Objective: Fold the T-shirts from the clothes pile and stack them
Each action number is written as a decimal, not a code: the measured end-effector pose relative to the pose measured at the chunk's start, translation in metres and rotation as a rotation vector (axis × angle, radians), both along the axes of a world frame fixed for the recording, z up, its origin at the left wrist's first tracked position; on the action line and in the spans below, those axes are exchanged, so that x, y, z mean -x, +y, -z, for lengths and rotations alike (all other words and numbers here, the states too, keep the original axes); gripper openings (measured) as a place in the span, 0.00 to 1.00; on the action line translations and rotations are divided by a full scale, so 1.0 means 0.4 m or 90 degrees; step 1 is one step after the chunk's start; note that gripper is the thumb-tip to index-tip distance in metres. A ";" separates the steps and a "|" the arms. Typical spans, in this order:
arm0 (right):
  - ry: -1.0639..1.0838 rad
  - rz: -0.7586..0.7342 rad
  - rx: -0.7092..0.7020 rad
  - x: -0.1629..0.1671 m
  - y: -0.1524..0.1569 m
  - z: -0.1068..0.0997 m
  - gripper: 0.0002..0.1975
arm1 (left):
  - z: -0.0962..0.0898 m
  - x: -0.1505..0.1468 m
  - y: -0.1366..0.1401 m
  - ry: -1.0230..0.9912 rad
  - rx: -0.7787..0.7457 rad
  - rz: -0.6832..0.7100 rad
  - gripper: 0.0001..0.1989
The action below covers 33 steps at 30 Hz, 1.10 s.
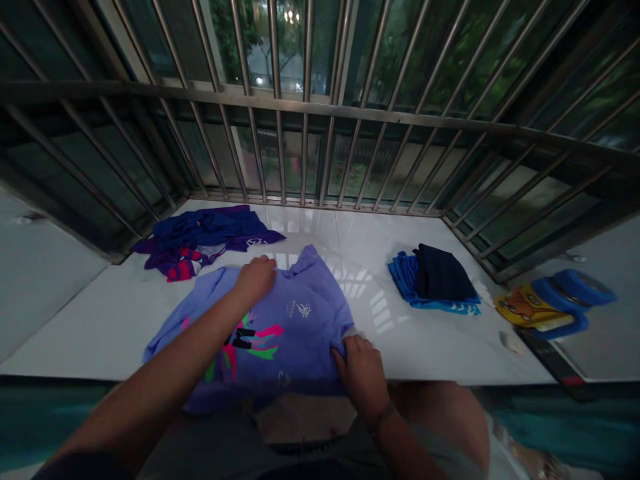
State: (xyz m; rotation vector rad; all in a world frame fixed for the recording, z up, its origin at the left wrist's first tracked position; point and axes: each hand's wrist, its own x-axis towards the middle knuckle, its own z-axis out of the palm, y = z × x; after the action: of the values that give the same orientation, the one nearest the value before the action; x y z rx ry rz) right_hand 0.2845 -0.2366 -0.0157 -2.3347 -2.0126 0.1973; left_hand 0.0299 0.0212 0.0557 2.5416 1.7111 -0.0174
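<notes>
Left forearm (175, 365) over lavender shirt (313, 333), right hand (364, 368) at edge

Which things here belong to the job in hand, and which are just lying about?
Seemingly part of the work: lilac shirt, with left hand and right hand on it; loose clothes; folded clothes.

Seemingly just lying about: blue-and-yellow container; dark flat object.

I count one lavender shirt (315, 327), one loose clothes pile (205, 227), one blue-and-yellow container (540, 307) and one folded stack (445, 273), perhaps two or three pieces deep.
</notes>
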 end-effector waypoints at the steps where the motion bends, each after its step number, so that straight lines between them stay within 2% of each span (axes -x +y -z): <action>1: 0.014 -0.003 -0.008 0.015 -0.008 0.014 0.11 | 0.010 -0.045 -0.016 -0.026 0.017 0.065 0.20; 3: 0.052 -0.001 -0.031 0.030 -0.014 0.029 0.10 | 0.027 -0.133 -0.045 -0.087 0.071 0.231 0.24; 6: 0.179 0.017 -0.059 0.022 -0.019 0.021 0.14 | 0.038 -0.245 -0.081 -0.119 0.147 0.462 0.39; 8: 0.336 0.016 -0.041 0.008 -0.031 0.010 0.19 | 0.036 -0.301 -0.097 -0.098 0.165 0.533 0.46; 10: 0.482 0.035 -0.022 -0.005 -0.047 0.002 0.24 | 0.030 -0.342 -0.107 -0.078 0.167 0.555 0.49; 13: 0.600 0.119 -0.033 -0.018 -0.069 -0.005 0.34 | 0.021 -0.372 -0.112 -0.046 0.165 0.549 0.44; 16: 0.688 0.160 -0.017 -0.032 -0.086 -0.021 0.36 | 0.013 -0.364 -0.110 -0.020 0.164 0.534 0.19; 18: 0.761 0.124 0.051 -0.044 -0.101 -0.042 0.32 | 0.003 -0.338 -0.107 -0.018 0.156 0.500 0.08; 19: 0.787 0.097 0.097 -0.051 -0.111 -0.054 0.30 | -0.006 -0.319 -0.105 -0.022 0.149 0.471 0.06; 21: 0.784 0.040 0.170 -0.066 -0.132 -0.077 0.35 | -0.034 -0.273 -0.104 -0.034 0.133 0.410 0.08; 23: 0.712 0.016 0.178 -0.082 -0.153 -0.095 0.39 | -0.073 -0.212 -0.112 -0.053 0.100 0.356 0.12; 25: 0.627 0.028 0.143 -0.102 -0.171 -0.107 0.33 | -0.121 -0.133 -0.137 -0.074 0.050 0.296 0.17; 28: 0.530 0.058 0.077 -0.140 -0.186 -0.129 0.20 | -0.193 0.019 -0.214 -0.123 -0.019 0.208 0.22; 31: 0.483 0.045 -0.032 -0.178 -0.192 -0.171 0.14 | -0.260 0.187 -0.320 -0.260 -0.144 0.197 0.25; 33: 0.457 0.047 -0.102 -0.199 -0.199 -0.206 0.12 | -0.303 0.283 -0.392 -0.316 -0.188 0.226 0.35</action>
State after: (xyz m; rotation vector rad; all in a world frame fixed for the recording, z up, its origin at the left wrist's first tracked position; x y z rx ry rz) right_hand 0.3642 -0.3162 0.0668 -1.8535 -1.5182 0.7192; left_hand -0.0834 -0.1357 0.1767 2.6957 1.1361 0.8235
